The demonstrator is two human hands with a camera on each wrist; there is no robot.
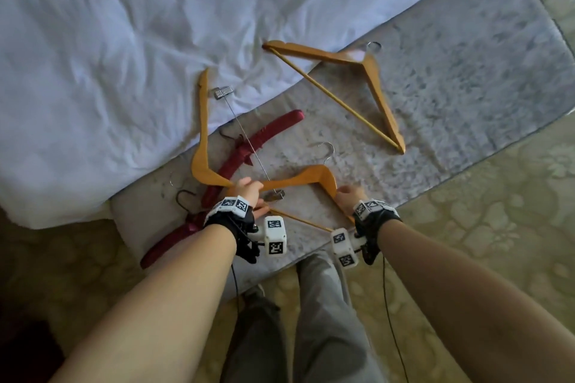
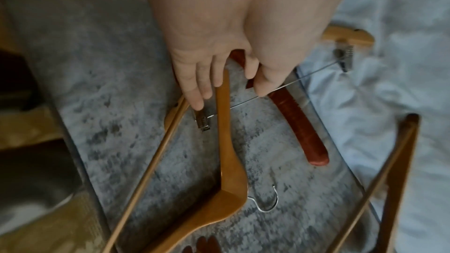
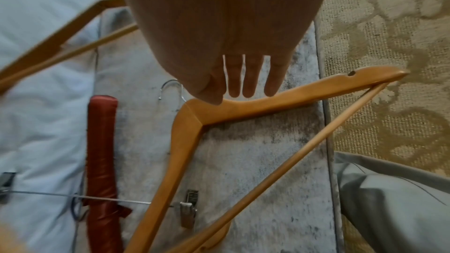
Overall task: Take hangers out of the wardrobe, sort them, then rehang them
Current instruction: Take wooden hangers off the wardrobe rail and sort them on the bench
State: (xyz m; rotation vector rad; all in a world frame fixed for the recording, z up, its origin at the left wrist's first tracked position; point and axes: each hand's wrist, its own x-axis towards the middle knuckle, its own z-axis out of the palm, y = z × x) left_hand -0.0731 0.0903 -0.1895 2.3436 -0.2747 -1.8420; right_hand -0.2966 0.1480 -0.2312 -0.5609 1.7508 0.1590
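A wooden hanger with a bar (image 1: 308,176) lies on the near edge of the grey bench (image 1: 466,56), its metal hook pointing away from me. My left hand (image 1: 247,188) grips its left arm; in the left wrist view, the fingers and thumb of my left hand (image 2: 230,98) close on either side of the wooden hanger (image 2: 231,170). My right hand (image 1: 348,194) rests on the right arm with its fingers (image 3: 248,84) straight along the wood (image 3: 280,101). A wooden clip hanger (image 1: 203,121) lies to the left, its metal clip (image 2: 203,120) by my left fingertips.
Another wooden bar hanger (image 1: 373,84) lies far right, half on the white duvet (image 1: 109,40). Two red padded hangers (image 1: 264,137) (image 1: 168,242) lie under the clip hanger at the bench's left end. Patterned carpet (image 1: 497,227) and my legs (image 1: 320,305) are below.
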